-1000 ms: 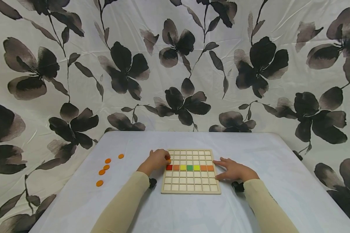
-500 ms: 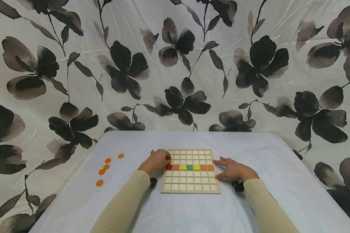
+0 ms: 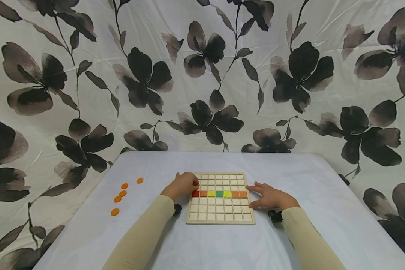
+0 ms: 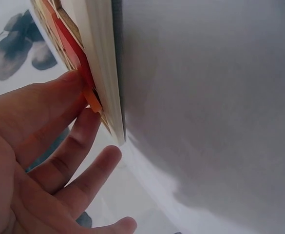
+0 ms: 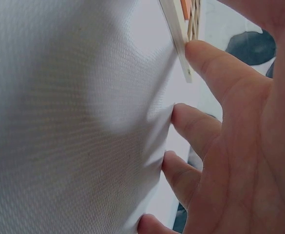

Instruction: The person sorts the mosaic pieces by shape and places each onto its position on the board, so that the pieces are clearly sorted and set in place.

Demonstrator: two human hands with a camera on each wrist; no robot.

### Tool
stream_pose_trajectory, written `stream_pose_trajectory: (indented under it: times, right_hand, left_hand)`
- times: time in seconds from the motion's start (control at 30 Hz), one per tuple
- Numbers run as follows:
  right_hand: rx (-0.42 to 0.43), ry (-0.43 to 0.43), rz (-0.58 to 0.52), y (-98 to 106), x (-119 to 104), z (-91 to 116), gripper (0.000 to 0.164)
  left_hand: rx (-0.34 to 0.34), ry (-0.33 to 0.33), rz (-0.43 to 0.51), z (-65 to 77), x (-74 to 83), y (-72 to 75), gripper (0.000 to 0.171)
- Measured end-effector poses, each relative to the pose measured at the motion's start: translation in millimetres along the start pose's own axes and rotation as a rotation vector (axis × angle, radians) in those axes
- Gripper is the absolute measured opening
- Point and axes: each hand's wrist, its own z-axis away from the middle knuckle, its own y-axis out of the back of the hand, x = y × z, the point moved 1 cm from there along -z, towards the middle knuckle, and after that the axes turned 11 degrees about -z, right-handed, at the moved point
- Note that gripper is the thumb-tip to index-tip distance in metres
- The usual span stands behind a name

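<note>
A wooden grid board lies flat on the table, one row filled with colored tiles. From the left that row runs red tile, orange, yellow, green tile, yellow, and two orange ones. At the board's left edge, my left hand pinches a small orange disc between thumb and finger. The disc sits at a cell just beyond the red tile, mostly covered by the fingers. My right hand lies at the right edge with fingers spread, a fingertip touching the frame in the right wrist view.
Several loose orange discs are scattered on the white-covered table left of the board. A floral cloth hangs behind the table's far edge. A dark device is worn at the right wrist.
My left hand shifts very slightly rightward with the orange disc, its fingers now covering more of it. My right hand and the board stay where they were.
</note>
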Motion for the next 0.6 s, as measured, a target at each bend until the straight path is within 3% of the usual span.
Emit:
stream_pose_trajectory:
  times: [0.6]
  right_hand:
    - [0.005,0.016,0.008,0.9,-0.5,2.0,0.077]
  left_hand:
    - [-0.002,-0.003,0.004,-0.1,2.6,2.0,0.018]
